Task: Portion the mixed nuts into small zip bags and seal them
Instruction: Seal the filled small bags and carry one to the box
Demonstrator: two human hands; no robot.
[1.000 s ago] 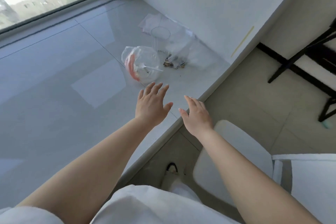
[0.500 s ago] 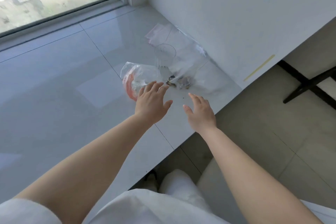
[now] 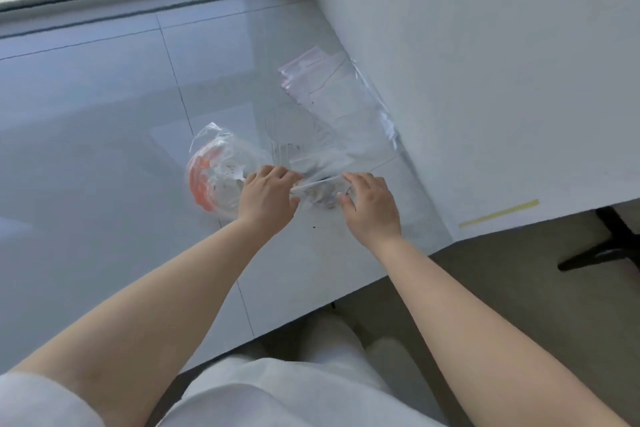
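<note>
While both hands [image 3: 268,196] pinch bag [image 3: 317,185], nuts inside

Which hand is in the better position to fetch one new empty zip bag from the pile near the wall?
Right, probably. The right hand is on the wall side, nearer the pile of empty zip bags; the left hand would have to cross over.

I see glossy, smooth white tile on the sill [image 3: 104,121], thin clear crinkled plastic zip bags [image 3: 332,90], and a matt wall [image 3: 485,80].

Clear bag [image 3: 221,177] w/ orange band; white tile ledge [image 3: 104,114].
</note>
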